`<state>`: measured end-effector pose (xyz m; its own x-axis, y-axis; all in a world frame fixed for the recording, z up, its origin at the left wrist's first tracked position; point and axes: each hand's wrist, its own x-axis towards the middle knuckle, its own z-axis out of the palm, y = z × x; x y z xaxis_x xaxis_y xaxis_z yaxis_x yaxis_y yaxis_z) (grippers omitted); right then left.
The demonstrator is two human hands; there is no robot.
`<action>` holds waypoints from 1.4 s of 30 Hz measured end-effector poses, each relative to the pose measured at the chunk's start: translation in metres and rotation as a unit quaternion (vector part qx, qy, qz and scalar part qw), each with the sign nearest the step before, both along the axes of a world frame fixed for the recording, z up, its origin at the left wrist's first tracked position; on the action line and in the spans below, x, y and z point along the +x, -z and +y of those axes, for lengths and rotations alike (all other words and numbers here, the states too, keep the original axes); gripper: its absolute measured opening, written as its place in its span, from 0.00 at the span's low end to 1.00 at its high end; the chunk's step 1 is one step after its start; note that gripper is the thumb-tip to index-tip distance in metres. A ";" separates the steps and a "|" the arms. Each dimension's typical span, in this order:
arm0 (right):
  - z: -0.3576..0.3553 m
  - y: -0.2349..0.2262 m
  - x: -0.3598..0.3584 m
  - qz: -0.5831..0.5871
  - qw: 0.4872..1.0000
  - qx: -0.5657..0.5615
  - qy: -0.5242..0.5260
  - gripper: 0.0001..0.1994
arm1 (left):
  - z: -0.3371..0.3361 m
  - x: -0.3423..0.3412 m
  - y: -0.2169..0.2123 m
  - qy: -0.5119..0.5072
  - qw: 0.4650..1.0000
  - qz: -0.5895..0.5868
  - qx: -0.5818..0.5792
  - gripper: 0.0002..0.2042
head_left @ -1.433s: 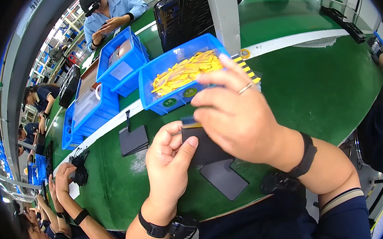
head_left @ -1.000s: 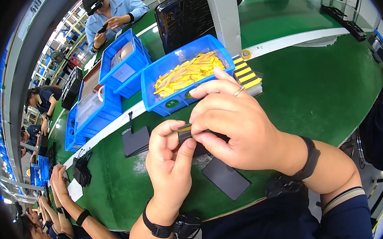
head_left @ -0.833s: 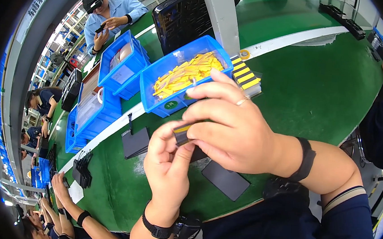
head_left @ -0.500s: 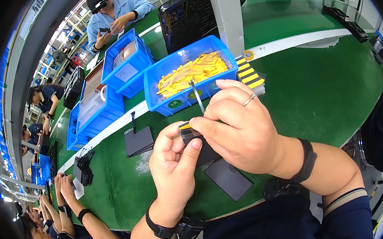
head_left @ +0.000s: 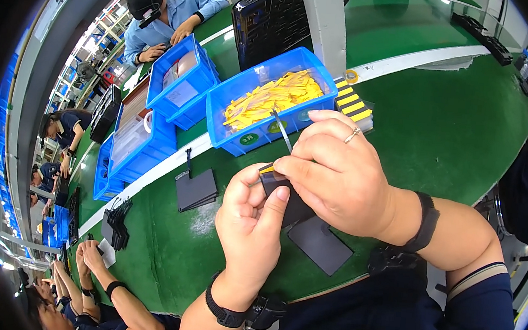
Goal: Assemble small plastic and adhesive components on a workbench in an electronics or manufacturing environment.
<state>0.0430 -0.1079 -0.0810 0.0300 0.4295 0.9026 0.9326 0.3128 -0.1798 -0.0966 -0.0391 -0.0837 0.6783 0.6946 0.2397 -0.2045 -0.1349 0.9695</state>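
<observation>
A dark flat rectangular piece (head_left: 298, 208) is in my left hand (head_left: 248, 223), held between the thumb and curled fingers. On its upper edge lies a small yellow strip (head_left: 266, 170). My right hand (head_left: 352, 184) pinches at that edge, its fingertips touching the piece beside the strip. A thin metal tool (head_left: 283, 132), perhaps tweezers, sticks up out of the right hand's grip with its dark end toward the blue bin. Below the hands, another dark rectangular piece (head_left: 321, 245) lies flat on the green table (head_left: 413, 158).
Beyond my hands stands a blue bin (head_left: 218, 121) full of yellow strips (head_left: 275, 97). Striped yellow-black sheets (head_left: 354, 102) and a tape roll (head_left: 351, 76) lie right of it. Stacked dark pieces (head_left: 197, 191) sit left. A metal post (head_left: 324, 27) rises behind; co-workers sit left and across.
The whole view has shifted slightly, while my two hands keep nearly the same grip. The co-worker across has lowered their hands behind the blue bin.
</observation>
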 end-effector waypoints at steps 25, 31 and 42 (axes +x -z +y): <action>0.005 0.007 0.007 0.208 0.952 -0.213 -0.069 0.06 | 0.129 -0.048 0.003 -0.326 0.827 0.270 0.369 0.17; 0.005 0.005 0.011 0.259 0.902 -0.309 -0.156 0.09 | 0.044 -0.013 -0.019 0.020 0.933 0.145 0.328 0.13; 0.006 0.003 0.008 0.293 0.941 -0.134 -0.101 0.04 | 0.065 -0.002 0.027 -0.051 0.900 0.335 0.275 0.10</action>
<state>0.0507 -0.1021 -0.0838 0.3820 0.6901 0.6148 0.5749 0.3434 -0.7427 -0.0989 0.0261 -0.1111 0.7375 0.6633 0.1274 0.4425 -0.6170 0.6508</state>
